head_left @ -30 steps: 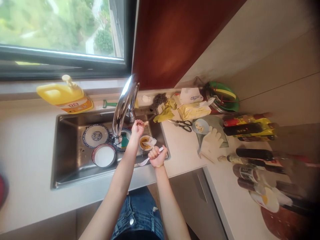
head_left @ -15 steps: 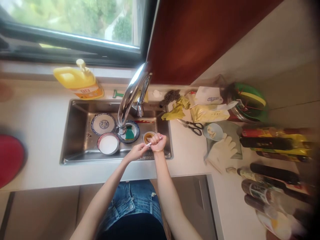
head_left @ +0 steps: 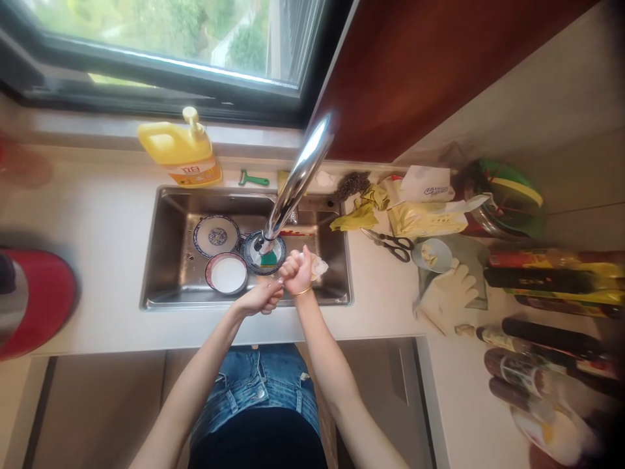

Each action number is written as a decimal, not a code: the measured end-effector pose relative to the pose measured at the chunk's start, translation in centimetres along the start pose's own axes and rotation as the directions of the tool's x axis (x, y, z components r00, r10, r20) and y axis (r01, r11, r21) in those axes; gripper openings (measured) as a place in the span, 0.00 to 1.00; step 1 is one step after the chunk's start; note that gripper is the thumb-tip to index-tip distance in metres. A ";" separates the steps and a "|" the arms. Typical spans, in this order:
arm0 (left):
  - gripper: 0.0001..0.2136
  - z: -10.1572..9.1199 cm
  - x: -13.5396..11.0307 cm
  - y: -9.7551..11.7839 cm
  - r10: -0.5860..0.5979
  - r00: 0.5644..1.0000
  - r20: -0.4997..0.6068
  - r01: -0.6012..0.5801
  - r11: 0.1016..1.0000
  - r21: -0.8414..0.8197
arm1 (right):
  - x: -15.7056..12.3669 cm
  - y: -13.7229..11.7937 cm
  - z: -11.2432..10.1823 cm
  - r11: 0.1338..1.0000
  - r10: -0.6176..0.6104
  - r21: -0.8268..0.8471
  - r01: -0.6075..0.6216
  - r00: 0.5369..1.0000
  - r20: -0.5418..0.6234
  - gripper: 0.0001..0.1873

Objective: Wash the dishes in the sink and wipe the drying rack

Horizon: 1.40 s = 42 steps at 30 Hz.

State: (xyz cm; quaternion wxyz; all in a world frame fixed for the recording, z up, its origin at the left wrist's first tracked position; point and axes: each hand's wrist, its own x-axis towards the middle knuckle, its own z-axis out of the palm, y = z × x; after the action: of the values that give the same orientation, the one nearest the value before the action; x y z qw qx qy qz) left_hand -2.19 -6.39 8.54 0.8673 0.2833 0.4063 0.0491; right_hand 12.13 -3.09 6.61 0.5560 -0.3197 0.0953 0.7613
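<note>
Both my hands meet over the front right part of the steel sink [head_left: 157, 251]. My right hand [head_left: 295, 273] is a closed fist around the handle of a white spoon [head_left: 280, 282], of which only a sliver shows between the hands. My left hand [head_left: 261, 299] is just below and to the left, its fingers pinched on the spoon's other end. Behind my right fist lies a crumpled white tissue [head_left: 320, 266] on a small bowl that is mostly hidden.
In the sink are a blue-patterned plate [head_left: 216, 234], a white-lined bowl [head_left: 226, 274] and a plate with a green sponge [head_left: 266, 256] under the faucet [head_left: 297, 182]. A yellow detergent bottle [head_left: 180, 146] stands behind. Scissors [head_left: 390, 242], gloves [head_left: 446, 293] and bottles [head_left: 537, 277] crowd the right counter.
My left hand drew back from the tap to the spoon in my right fist. Both hands now sit together. The view has shifted left and a red object has come in at the left edge.
</note>
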 end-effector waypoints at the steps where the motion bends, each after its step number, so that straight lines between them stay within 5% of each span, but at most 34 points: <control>1: 0.30 0.0 -0.3 0.1 -0.005 1.000 0.003 0.005 1.000 -0.024 | 0.0 0.4 0.2 0.999 0.048 -0.014 -0.047 0.999 0.012 0.33; 4: 0.28 0.0 -0.7 0.3 0.027 0.996 -0.079 -0.023 0.998 0.050 | 0.4 0.5 0.4 0.978 0.201 -0.063 -0.200 0.980 0.012 0.33; 6: 0.24 0.1 -0.6 0.2 0.154 0.966 -0.207 -0.106 0.969 0.223 | 0.9 0.3 0.4 0.984 0.171 -0.052 -0.173 0.985 -0.036 0.32; 9: 0.16 0.4 0.0 -0.1 0.360 0.817 -0.450 -0.109 0.863 0.493 | 1.7 1.3 0.8 1.000 -0.017 -0.011 0.015 0.974 -0.228 0.31; 11: 0.14 0.5 0.3 -0.5 0.398 0.695 -0.599 0.038 0.812 0.583 | 2.2 2.9 1.1 0.995 -0.097 -0.011 0.102 0.908 -0.408 0.30; 13: 0.13 0.6 0.2 -0.9 0.412 0.643 -0.645 0.137 0.767 0.627 | 2.4 4.0 1.1 0.989 -0.133 -0.008 0.151 0.844 -0.519 0.28; 15: 0.08 0.4 -0.1 -1.0 0.449 0.693 -0.564 0.066 0.740 0.670 | 2.3 3.9 0.7 0.983 -0.148 0.017 0.182 0.848 -0.508 0.28; 17: 0.05 -0.1 -0.4 -0.9 0.452 0.778 -0.437 -0.081 0.761 0.644 | 2.2 2.9 0.1 0.982 -0.149 0.041 0.182 0.899 -0.412 0.30; 20: 0.13 -0.9 -0.4 -0.7 0.296 0.894 -0.338 -0.160 0.912 0.377 | 2.4 1.8 -0.2 0.982 -0.174 0.018 0.185 0.946 -0.273 0.32; 22: 0.17 -1.3 0.0 -0.4 0.189 0.933 -0.306 -0.143 0.976 0.167 | 2.7 2.5 0.2 0.955 -0.292 -0.034 0.295 0.914 -0.283 0.27; 24: 0.18 -1.5 0.4 0.0 0.209 0.909 -0.361 -0.178 0.977 0.120 | 2.7 4.2 0.8 0.902 -0.431 -0.125 0.413 0.851 -0.301 0.18; 25: 0.17 -1.6 0.5 0.2 0.265 0.863 -0.431 -0.209 0.962 0.173 | 2.5 5.1 1.1 0.882 -0.471 -0.183 0.435 0.836 -0.281 0.14; 27: 0.13 -1.5 0.4 0.6 0.401 0.727 -0.557 -0.238 0.909 0.342 | 1.9 6.4 1.6 0.875 -0.453 -0.283 0.392 0.869 -0.198 0.10; 29: 0.12 -1.3 -0.2 0.6 0.464 0.673 -0.576 -0.215 0.868 0.448 | 1.4 6.3 1.8 0.900 -0.358 -0.313 0.303 0.924 -0.136 0.09; 30: 0.13 -1.2 -0.5 0.5 0.449 0.704 -0.549 -0.205 0.870 0.449 | 1.1 5.6 1.9 0.919 -0.314 -0.291 0.267 0.941 -0.125 0.08; 33: 0.20 -0.7 -1.8 -0.6 0.247 0.910 -0.334 -0.171 0.955 0.240 | 0.8 2.6 2.2 0.972 -0.210 -0.136 0.190 0.966 -0.151 0.06; 35: 0.24 -0.7 -2.3 -1.2 0.128 0.979 -0.157 -0.122 0.991 0.049 | 0.7 1.2 2.4 0.988 -0.153 -0.026 0.151 0.976 -0.158 0.18; 38: 0.26 -1.2 -2.2 -1.2 0.110 0.990 -0.087 -0.110 0.994 0.005 | 0.2 1.4 2.4 0.994 -0.070 0.074 0.082 0.987 -0.147 0.29; 42: 0.24 -1.1 -1.2 -0.8 0.358 0.903 -0.237 -0.221 0.861 0.458 | -0.1 2.6 2.1 0.994 0.110 0.027 -0.107 0.974 -0.196 0.32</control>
State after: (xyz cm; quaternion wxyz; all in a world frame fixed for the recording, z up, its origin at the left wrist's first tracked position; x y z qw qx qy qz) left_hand -3.87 -6.94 8.38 0.6921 0.5103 0.4920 0.1361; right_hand 9.02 -3.01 7.76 0.5039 -0.3833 0.1733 0.7544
